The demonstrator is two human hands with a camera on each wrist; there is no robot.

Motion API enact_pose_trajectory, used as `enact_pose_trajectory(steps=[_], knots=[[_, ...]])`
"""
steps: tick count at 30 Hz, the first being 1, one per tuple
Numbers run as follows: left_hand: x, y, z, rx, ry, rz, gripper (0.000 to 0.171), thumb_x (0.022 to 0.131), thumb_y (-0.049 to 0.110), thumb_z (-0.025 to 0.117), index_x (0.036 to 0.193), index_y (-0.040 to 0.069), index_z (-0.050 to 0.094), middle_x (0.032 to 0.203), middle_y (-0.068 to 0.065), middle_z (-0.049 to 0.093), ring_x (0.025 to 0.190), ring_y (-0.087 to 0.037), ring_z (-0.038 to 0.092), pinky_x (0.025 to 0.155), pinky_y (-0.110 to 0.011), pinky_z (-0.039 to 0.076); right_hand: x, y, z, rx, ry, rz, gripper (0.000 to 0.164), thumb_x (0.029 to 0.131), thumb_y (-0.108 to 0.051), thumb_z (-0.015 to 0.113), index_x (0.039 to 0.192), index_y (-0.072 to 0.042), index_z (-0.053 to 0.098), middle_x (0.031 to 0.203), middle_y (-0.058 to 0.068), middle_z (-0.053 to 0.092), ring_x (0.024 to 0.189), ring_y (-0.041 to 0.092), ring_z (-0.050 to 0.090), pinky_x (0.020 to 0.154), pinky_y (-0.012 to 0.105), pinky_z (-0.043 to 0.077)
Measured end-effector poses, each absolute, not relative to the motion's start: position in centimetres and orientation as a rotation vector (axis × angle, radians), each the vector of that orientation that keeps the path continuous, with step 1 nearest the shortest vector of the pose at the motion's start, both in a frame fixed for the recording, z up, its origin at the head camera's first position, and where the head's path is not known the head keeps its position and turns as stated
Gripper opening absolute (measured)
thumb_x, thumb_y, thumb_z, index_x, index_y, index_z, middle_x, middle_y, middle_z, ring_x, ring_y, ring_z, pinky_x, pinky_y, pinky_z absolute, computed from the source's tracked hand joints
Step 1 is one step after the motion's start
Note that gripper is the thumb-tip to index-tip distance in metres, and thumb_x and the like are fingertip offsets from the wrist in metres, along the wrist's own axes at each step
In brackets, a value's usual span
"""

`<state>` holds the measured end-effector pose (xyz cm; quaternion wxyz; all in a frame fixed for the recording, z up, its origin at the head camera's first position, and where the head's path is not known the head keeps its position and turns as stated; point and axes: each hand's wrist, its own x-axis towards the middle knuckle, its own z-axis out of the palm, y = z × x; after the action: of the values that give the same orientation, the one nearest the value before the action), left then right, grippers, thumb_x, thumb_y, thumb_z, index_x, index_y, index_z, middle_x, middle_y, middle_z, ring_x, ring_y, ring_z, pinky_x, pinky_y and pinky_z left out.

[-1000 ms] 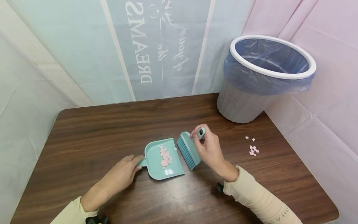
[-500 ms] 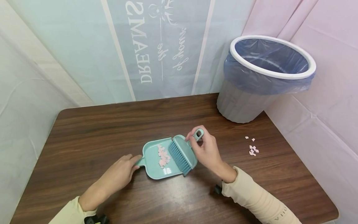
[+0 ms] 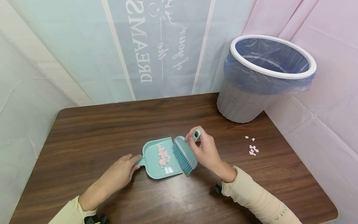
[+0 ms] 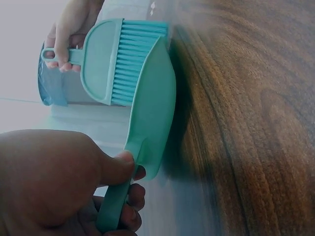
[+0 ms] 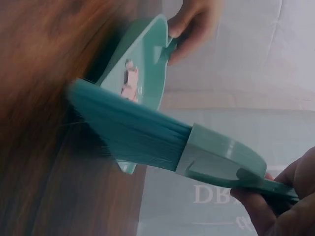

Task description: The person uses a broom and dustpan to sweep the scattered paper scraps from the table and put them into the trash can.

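Note:
My left hand [image 3: 121,171] grips the short handle of a mint-green dustpan [image 3: 152,169] on the table. Pale pink paper scraps [image 3: 163,156] lie in a loose pile inside the pan. With its fingers and thumb, my right hand [image 3: 205,151] pinches the handle of a matching hand brush [image 3: 187,149]. Its teal bristles [image 3: 181,159] stand at the dustpan's open front lip. In the left wrist view, the thumb [image 4: 118,167] presses on top of the dustpan handle. Seen from the right wrist, the bristles [image 5: 133,128] cover part of the pan's front edge.
A small group of pink scraps [image 3: 253,150] lies on the brown wooden table [image 3: 112,124] at the right. Behind them stands a grey bin [image 3: 240,102] with a white rim and blue liner. Printed cloth [image 3: 167,71] hangs along the back.
The brush moved left onto the pan's front lip, then slightly back right. The single scrap by the lip is no longer visible there. The dustpan shifted slightly left with my left hand.

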<state>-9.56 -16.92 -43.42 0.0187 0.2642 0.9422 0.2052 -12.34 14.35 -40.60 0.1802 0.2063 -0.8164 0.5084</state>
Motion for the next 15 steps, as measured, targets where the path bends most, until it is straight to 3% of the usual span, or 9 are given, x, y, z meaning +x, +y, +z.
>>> enact_pose_trajectory(steps=[8,15], knots=[[-9.6,-16.9,-43.5,0.815,2.941,0.654,0.032,0.093,0.004,0.072,0.124,-0.001,0.067,0.084,0.001,0.056,0.074,-0.011,0.048,0.069,-0.035,0.052,-12.4,14.5,-40.2,0.494,-2.207,1.547,0.015,0.098,0.008,0.058,0.098,-0.006,0.054,0.088,0.006,0.071,0.074,0.019,0.067,0.053,0.021,0.047],[-9.6,-17.0,-43.9,0.825,2.952,0.655,0.03,0.092,0.004,0.074,0.122,0.001,0.066,0.09,-0.001,0.061,0.08,-0.012,0.054,0.071,-0.037,0.053,-12.6,15.4,-40.1,0.465,-2.202,1.451,0.014,0.097,0.009,0.057,0.099,-0.005,0.055,0.088,0.008,0.071,0.071,0.021,0.066,0.053,0.02,0.048]])
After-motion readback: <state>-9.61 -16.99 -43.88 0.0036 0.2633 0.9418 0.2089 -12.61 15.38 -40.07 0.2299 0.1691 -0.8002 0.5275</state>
